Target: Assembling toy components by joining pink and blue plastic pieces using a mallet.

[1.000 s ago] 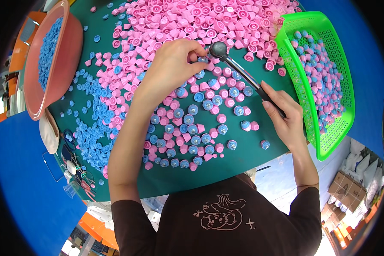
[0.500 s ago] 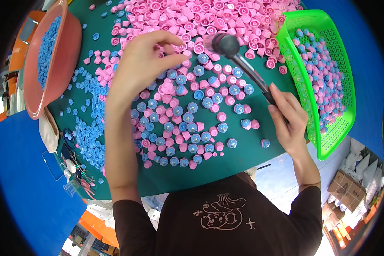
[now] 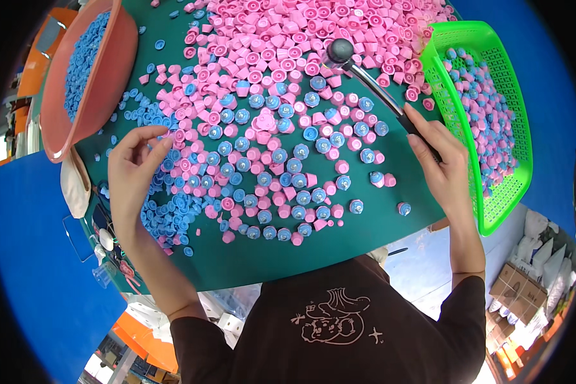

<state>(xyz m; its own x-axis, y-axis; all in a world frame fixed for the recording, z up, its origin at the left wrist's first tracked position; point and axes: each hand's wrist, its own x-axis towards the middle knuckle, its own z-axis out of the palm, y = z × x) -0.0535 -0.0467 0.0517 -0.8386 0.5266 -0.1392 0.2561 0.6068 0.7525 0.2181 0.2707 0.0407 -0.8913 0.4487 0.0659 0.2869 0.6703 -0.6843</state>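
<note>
Holding tight, the right hand (image 3: 443, 168) is wrapped around the black handle of a small mallet (image 3: 371, 80), and the round dark head of the mallet sits up high over the pink caps (image 3: 313, 38). The left hand (image 3: 133, 169) is open with curled fingers and holds nothing; its fingertips are just beside the loose blue caps (image 3: 166, 214) at the left edge of the green mat (image 3: 281, 262). Between the two hands lie pink caps with blue tops pushed in (image 3: 301, 152). A pink bowl (image 3: 99, 83) with blue caps sits far left, and a green basket (image 3: 493, 128) with joined caps sits far right. The mallet could slip or swing down crooked and send caps rolling off the mat. The left fingers could get bumped if they come under it.
</note>
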